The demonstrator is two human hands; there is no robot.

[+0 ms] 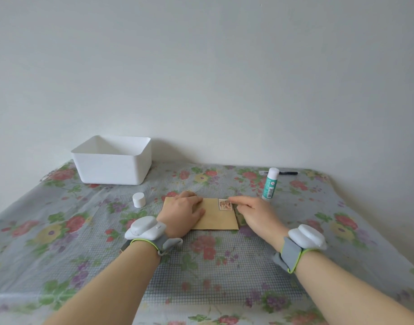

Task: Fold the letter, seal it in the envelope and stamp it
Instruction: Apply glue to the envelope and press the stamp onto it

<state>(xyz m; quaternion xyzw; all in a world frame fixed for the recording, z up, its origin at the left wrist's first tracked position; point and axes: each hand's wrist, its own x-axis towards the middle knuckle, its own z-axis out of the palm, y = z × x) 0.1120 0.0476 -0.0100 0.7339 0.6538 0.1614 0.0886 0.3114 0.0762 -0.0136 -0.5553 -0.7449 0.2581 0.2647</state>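
Observation:
A tan envelope (216,219) lies flat in the middle of the table. A small stamp (225,204) sits at its top right corner. My left hand (183,213) rests palm down on the left half of the envelope, fingers spread. My right hand (255,213) is just right of the envelope, its index finger stretched out so the tip reaches the stamp's upper right edge. The letter is not visible.
A glue stick (270,183) stands upright, uncapped, behind my right hand. Its white cap (138,200) sits left of the envelope. A white plastic bin (112,160) stands at the back left. A black pen (284,173) lies by the wall. A floral cloth (84,231) covers the table.

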